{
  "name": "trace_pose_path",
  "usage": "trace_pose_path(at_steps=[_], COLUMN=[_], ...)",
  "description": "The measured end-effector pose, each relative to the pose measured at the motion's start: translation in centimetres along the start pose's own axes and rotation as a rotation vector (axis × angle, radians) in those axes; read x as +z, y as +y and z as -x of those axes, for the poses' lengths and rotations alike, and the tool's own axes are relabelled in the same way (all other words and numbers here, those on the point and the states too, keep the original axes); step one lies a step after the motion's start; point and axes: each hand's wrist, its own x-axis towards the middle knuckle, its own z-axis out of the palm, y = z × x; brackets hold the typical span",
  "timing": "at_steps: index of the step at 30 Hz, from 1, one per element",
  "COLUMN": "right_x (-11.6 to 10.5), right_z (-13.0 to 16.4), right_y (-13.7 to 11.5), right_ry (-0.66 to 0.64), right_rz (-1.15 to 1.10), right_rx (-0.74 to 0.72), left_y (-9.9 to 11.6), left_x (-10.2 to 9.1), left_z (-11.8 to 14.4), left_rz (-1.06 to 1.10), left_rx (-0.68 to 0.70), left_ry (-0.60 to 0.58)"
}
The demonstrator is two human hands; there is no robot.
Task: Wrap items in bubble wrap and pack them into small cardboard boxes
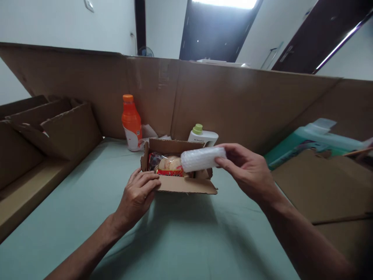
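A small cardboard box [186, 185] stands open on the pale green cloth, its front flap folded outward. Inside lies a clear and red packet of round snacks [170, 165], with a darker packet at the left. My left hand [140, 190] grips the box at its front left corner, fingers over the flap and thumb mostly hidden. Between the thumb and fingers of my right hand [247, 167] is a bubble-wrapped roll [201, 158], held level above the right part of the box. Its left end covers some of the contents.
An orange bottle [131, 124] and a white bottle with a green cap [202, 136] stand behind the box. Cardboard boxes [58, 132] line the left side. A teal liquid jug [314, 140] and more cardboard [326, 186] are at right. A tall cardboard wall [233, 97] closes the back.
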Motion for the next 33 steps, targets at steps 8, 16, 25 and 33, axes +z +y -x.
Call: trace_pose_path(at_steps=[8,16,25,33], right_x=[1.8,6.4,5.9,6.5], right_z=[-4.5,-5.9,-5.9,-4.9], right_y=[-0.7,0.0,-0.2,0.3], right_ry=[-0.526,-0.854,-0.843,-0.772], right_rz=[0.686,1.0,1.075,1.093], right_rx=[-0.018,-0.099,-0.058,-0.048], left_y=[-0.2,-0.5,-0.7,-0.5], left_x=[0.2,-0.1,0.0,0.4], left_z=[0.2,-1.4,-2.2,-2.5], left_rz=[0.058,0.066,0.041,0.035], left_rx=[-0.02,-0.069,-0.09,-0.136], left_ry=[0.019,0.022,0.014,0.015])
